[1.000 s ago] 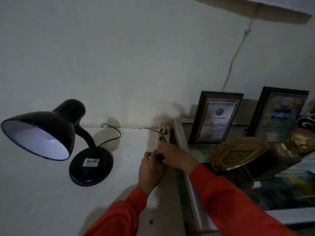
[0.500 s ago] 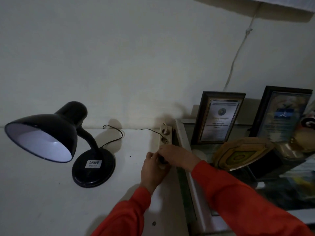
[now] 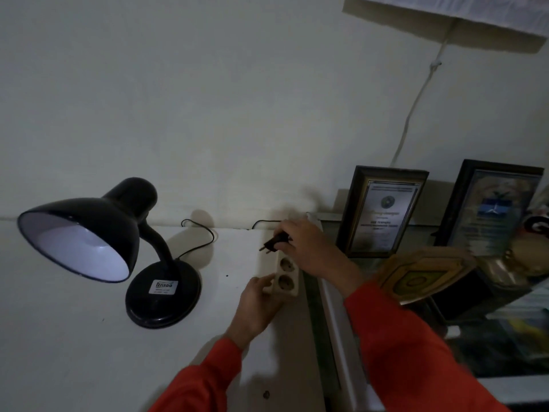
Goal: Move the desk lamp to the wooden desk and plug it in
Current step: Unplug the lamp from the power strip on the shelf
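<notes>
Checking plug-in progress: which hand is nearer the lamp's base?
Left. The left hand rests at the power strip, right of the lamp base; the right hand is farther right, holding the plug.

the desk lamp (image 3: 118, 248) has a glossy black shell, matt white inside the shade. the bench (image 3: 74, 337) looks smooth, matt white. the power strip (image 3: 285, 276) is cream plastic. at 3 o'clock, dark wooden picture frames (image 3: 383, 212) hold glossy fronts.
</notes>
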A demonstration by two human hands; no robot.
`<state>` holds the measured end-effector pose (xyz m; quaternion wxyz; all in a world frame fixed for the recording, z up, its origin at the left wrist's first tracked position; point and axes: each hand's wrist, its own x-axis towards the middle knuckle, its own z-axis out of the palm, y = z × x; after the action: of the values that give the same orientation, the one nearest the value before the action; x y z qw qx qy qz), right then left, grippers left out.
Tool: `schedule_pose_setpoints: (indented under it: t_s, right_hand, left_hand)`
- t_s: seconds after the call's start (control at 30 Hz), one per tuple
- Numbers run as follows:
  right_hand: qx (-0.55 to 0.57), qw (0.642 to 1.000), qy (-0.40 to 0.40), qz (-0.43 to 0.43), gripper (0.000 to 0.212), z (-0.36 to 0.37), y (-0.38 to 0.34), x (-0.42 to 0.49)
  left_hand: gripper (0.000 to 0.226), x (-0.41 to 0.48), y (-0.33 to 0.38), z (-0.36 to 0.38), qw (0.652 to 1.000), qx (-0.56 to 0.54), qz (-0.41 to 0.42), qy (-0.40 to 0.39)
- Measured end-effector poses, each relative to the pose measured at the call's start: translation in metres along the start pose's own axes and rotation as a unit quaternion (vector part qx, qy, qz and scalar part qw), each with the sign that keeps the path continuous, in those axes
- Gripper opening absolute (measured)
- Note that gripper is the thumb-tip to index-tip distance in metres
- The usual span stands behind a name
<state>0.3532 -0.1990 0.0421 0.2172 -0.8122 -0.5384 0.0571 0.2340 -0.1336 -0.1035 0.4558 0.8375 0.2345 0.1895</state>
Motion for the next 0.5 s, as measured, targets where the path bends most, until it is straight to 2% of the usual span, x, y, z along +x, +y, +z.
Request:
schedule_pose_setpoints:
  t_s: [0.07,0.17,0.3,0.37,0.4,0.5]
  right_hand:
    - [0.082,0.996,0.019,0.014,0.017,0.009,-0.003,-0.003]
    - [0.146,0.988,0.017,0.054,0.019,0.029,-0.006,-0.004]
    - [0.223,0.966,-0.015,0.131,0.024,0.064,-0.017,-0.003]
    - [0.233,0.962,-0.034,0.138,0.031,0.082,-0.026,-0.004]
    - [0.228,0.964,-0.037,0.132,0.032,0.09,-0.031,-0.003]
    - [0.194,0.975,-0.021,0.108,0.029,0.11,-0.044,0.0]
  left_hand:
    - [0.02,-0.014,-0.007,-0.023,0.999,-0.013,0.023,0.02]
    - [0.033,-0.039,-0.021,-0.063,0.989,-0.036,0.021,0.14]
    - [0.027,-0.059,-0.037,-0.111,0.936,-0.076,-0.055,0.339]
    - [0.031,-0.056,-0.044,-0.134,0.909,-0.102,-0.069,0.398]
    - [0.031,-0.051,-0.045,-0.144,0.91,-0.111,-0.078,0.392]
    - [0.036,-0.032,-0.041,-0.168,0.944,-0.139,-0.076,0.29]
